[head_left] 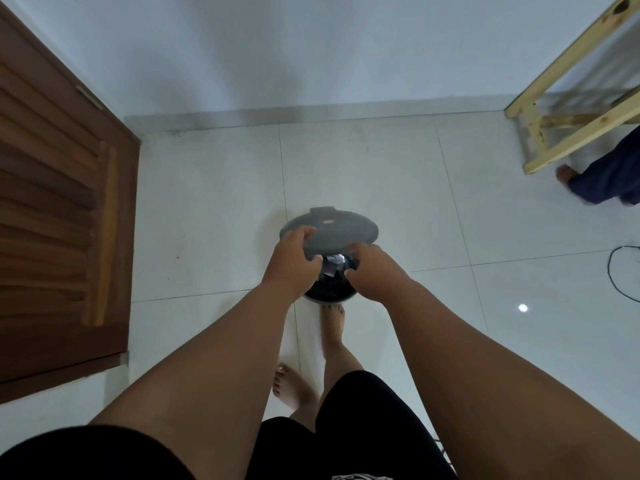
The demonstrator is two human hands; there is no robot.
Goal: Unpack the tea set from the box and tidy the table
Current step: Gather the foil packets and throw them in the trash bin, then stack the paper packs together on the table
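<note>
A small round grey pedal bin [329,296] stands on the white floor tiles right below me. Its grey lid [332,228] is tilted up and away from me. My left hand [294,263] grips the lid's near edge, fingers on top and thumb underneath. From the other side, my right hand [372,271] holds the same edge with curled fingers. Between my hands, crumpled clear wrapping [333,265] lies in the dark opening of the bin. No tea set, box or table top is in view.
A brown louvred wooden door [62,209] fills the left side. A pale wooden table frame [568,98] stands at the top right, with another person's foot and dark trouser leg [602,181] beside it. A black cable [620,271] curls on the floor at right. My bare feet [332,327] are just behind the bin.
</note>
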